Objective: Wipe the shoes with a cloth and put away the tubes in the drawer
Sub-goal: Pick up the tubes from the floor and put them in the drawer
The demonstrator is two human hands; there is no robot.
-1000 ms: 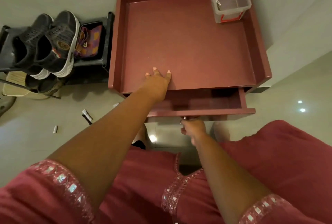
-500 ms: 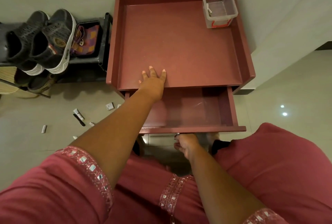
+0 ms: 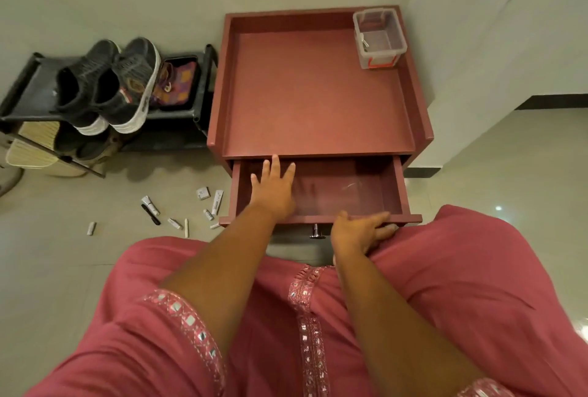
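Observation:
The maroon drawer [image 3: 391,188] of the bedside cabinet stands pulled out, with nothing inside it. My left hand [image 3: 273,188] hovers over its left part with fingers spread, holding nothing. My right hand [image 3: 359,231] rests on the drawer's front edge, fingers laid flat, just right of the metal knob [image 3: 316,231]. Several small white tubes [image 3: 216,202] and a black one [image 3: 150,213] lie scattered on the floor left of the drawer. A pair of dark grey shoes [image 3: 108,88] with white soles sits on the black rack [image 3: 28,85] at the left.
A clear plastic box [image 3: 380,38] stands in the back right corner of the cabinet top [image 3: 315,94]. A colourful pouch [image 3: 178,85] lies in a black tray on the rack. More footwear is tucked below the rack. White walls close in behind and on the right.
The drawer has come out further. My left hand left the cabinet top and moved over the open drawer. My right hand let go of the knob and now rests on the front edge.

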